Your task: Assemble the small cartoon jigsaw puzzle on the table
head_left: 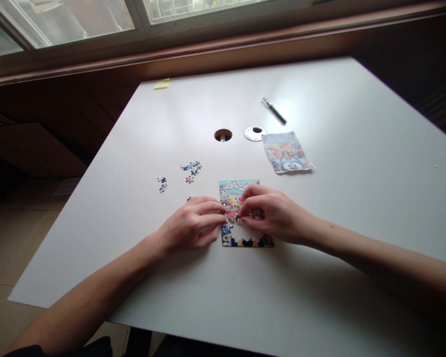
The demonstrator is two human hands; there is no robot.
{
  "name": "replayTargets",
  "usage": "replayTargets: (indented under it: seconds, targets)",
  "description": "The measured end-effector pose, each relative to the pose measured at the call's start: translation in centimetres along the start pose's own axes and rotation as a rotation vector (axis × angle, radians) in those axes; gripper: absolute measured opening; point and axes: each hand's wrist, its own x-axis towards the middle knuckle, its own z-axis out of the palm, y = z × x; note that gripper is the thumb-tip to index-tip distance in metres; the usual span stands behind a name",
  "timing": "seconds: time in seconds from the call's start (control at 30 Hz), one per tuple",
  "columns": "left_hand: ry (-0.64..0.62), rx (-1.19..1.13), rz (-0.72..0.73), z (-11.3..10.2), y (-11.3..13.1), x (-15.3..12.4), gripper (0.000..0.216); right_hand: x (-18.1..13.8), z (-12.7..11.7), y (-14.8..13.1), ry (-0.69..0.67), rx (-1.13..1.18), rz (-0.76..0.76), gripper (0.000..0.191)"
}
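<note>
A small colourful jigsaw puzzle (235,191) lies on the white table (338,198) in front of me, with a white gap near its bottom edge. My left hand (191,225) rests at the puzzle's left side, fingers curled, fingertips pinched at the puzzle's middle. My right hand (273,213) lies over the puzzle's right half, fingers bent and pinched toward the left hand's tips. A small piece seems held between them, though I cannot make it out. Loose puzzle pieces (191,169) lie to the upper left, and a few more (162,184) further left.
A printed picture sheet (287,151) lies beyond the puzzle to the right. A pen (274,110) lies further back. A round cable hole (223,135) and its grey cover (255,133) sit mid-table. A yellow sticky note (162,84) is at the far corner. Windows run along the back.
</note>
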Motion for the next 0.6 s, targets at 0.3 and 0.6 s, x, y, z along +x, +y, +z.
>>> replayTargets:
  seconds: [0.3, 0.6]
  targets:
    - [-0.082, 0.028, -0.013, -0.3, 0.5, 0.0, 0.034, 0.0, 0.2, 0.0, -0.002, -0.025, -0.019, 0.010]
    - [-0.153, 0.070, 0.001, -0.5, 1.2, 0.3, 0.039, -0.1, 0.0, -0.1, -0.039, -0.073, -0.042, 0.008]
